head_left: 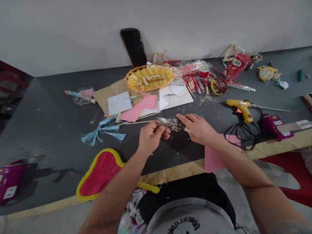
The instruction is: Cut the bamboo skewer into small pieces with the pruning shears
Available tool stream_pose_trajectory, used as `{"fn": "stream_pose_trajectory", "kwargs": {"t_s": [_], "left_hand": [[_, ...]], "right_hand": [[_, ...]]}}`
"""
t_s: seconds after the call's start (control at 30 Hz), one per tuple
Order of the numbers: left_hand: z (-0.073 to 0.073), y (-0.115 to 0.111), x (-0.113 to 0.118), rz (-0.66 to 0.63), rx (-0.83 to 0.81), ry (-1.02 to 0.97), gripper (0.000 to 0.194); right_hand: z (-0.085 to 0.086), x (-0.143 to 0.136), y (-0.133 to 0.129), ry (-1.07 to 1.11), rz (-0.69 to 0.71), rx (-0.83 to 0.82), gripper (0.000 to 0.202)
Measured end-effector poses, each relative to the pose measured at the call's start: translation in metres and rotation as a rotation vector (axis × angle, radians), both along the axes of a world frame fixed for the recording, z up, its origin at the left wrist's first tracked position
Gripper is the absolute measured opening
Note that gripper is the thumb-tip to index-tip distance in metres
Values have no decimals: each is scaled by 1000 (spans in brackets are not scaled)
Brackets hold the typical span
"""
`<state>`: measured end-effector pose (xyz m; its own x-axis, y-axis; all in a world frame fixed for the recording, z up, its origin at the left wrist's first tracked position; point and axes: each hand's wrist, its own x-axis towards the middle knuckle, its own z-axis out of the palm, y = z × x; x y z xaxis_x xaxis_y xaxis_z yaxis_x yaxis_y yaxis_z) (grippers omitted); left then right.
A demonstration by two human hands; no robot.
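Observation:
My right hand [197, 127] is closed around the handles of a pair of pruning shears [168, 121], whose blades point left. My left hand [153, 135] is pinched right at the blades; what its fingers hold is too small to make out. Under the shears lies a scatter of small cut pale pieces [175, 128]. Two thin wooden sticks [138, 122] lie just left of the shears, one reaching close to my left fingers. A yellow-edged red fan-shaped piece [103, 172] rests beside my left forearm.
A yellow basket [131, 85] holding small pale pieces stands behind, near a leaning phone [134, 47]. Blue tassels [98, 133] and pink paper [136, 110] lie left. To the right are scissors [216, 87], a drink carton [237, 66] and a corded glue gun [240, 107].

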<state>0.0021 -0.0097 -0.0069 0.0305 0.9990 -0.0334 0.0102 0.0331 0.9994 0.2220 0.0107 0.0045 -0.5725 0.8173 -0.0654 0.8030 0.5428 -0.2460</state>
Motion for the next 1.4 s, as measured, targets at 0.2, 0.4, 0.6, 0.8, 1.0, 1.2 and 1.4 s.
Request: {"fn": "stream_pose_trajectory", "kwargs": {"t_s": [0.2,0.4,0.6,0.8,1.0,1.2,1.4], "left_hand": [[0,-1,1,-8,59,46,34],[-2,-2,0,-27,110,88,32],[-2,-4,2,-11,148,136,32],[3,-4,3,18,191,196,31],[4,-4,2,16,249,216,30],[-6,10,-3,127,116,-10,31],[-12,19,-4,262,-20,-186,38]], "right_hand": [[0,4,1,40,26,-25,80],[-1,9,3,99,65,-31,77],[-6,13,4,145,94,-2,75],[-8,15,6,171,103,1,76],[-6,8,2,158,126,2,72],[-12,10,13,92,-185,133,58],[-17,32,35,74,-521,150,60]]}}
